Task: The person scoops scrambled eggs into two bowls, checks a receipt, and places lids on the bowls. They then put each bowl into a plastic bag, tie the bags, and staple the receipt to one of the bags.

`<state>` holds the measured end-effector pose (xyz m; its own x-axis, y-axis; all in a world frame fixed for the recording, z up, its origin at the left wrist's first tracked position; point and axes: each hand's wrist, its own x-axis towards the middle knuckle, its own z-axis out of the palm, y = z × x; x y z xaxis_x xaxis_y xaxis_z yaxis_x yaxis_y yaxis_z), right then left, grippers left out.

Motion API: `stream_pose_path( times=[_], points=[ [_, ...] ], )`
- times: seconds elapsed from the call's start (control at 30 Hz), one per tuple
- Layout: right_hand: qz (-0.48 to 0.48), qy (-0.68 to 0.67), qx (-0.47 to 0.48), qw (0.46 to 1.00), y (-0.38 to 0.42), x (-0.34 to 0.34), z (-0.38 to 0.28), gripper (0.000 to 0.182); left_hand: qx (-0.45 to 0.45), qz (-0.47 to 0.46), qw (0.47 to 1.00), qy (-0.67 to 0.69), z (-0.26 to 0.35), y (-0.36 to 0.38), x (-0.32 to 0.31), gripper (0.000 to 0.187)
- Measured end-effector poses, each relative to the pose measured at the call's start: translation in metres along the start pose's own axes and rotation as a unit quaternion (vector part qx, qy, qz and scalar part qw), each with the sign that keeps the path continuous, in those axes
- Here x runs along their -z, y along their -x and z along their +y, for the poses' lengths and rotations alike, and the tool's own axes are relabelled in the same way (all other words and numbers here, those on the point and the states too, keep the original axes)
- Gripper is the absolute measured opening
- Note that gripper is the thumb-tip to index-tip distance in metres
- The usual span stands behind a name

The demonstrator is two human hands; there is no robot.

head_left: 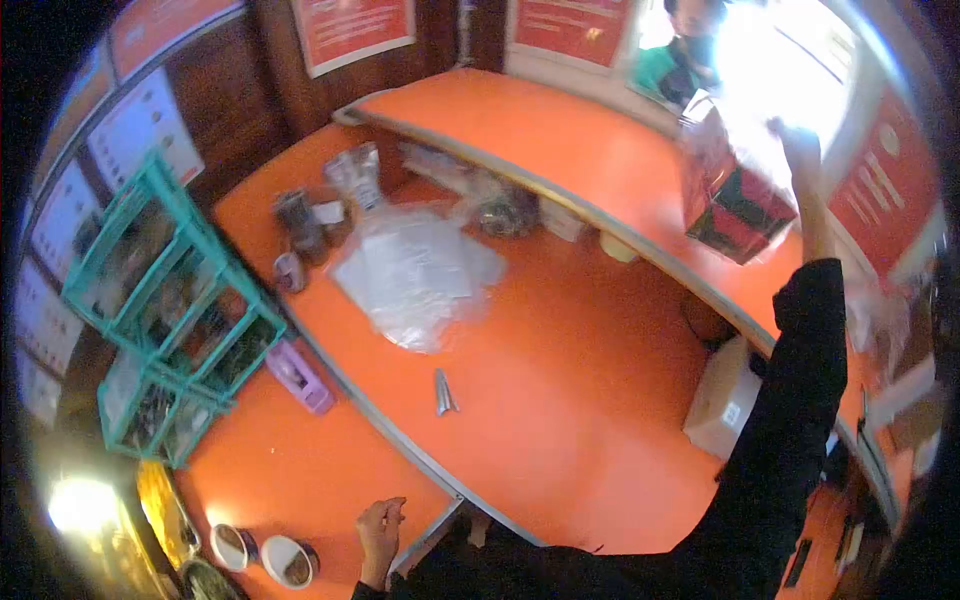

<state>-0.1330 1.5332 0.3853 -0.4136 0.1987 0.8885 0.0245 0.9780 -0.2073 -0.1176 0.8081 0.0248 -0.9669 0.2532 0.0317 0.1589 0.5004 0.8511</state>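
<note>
At the bright window, a clear plastic bag [703,150] with a red and green box [745,210] inside is over the raised orange shelf. My right hand [797,143] reaches out to the bag's upper part, its fingers closed on the plastic; glare washes out the fingertips. Low in the view, my left hand [380,532] hovers above the orange counter, fingers apart and loosely bent, holding nothing. Nearest to it are two round tubs [290,562] with dark contents. A person [680,65] in green and black stands beyond the window, close to the bag.
A stack of clear plastic bags [415,270] lies on the orange counter [560,400], near a small grey metal object [444,392]. Left are a teal rack [180,310] and a purple dispenser-like object [299,376]. A cardboard box [722,398] sits under the raised shelf [530,125].
</note>
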Motion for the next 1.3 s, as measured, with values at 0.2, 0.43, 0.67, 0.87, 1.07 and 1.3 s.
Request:
stream_pose_path(
  times=[0.2,0.43,0.67,0.87,1.07,1.3],
  points=[
    [-0.071,0.166,-0.030,0.983,0.010,-0.062,0.016,0.022,0.110,0.020,0.990,-0.086,-0.028,0.055,0.013,0.018],
    [-0.061,0.183,0.049,0.980,0.043,-0.109,-0.129,0.021,-0.020,0.112,0.981,-0.159,-0.041,0.101,0.034,0.016],
    [-0.087,-0.100,0.171,0.976,0.107,-0.131,-0.443,0.022,0.001,0.243,0.949,-0.202,-0.078,0.223,0.112,0.012],
    [-0.185,-0.326,0.301,0.877,0.185,-0.148,-0.734,0.022,0.087,0.353,0.897,-0.253,-0.119,0.395,0.202,0.013],
    [-0.411,-0.507,0.380,0.655,0.278,-0.096,-1.009,0.023,0.239,0.476,0.810,-0.244,-0.135,0.531,0.254,0.016],
    [-0.247,-0.639,0.476,0.552,0.350,-0.077,-1.279,0.038,0.296,0.584,0.736,-0.171,-0.190,0.581,0.323,0.018]
  ],
)
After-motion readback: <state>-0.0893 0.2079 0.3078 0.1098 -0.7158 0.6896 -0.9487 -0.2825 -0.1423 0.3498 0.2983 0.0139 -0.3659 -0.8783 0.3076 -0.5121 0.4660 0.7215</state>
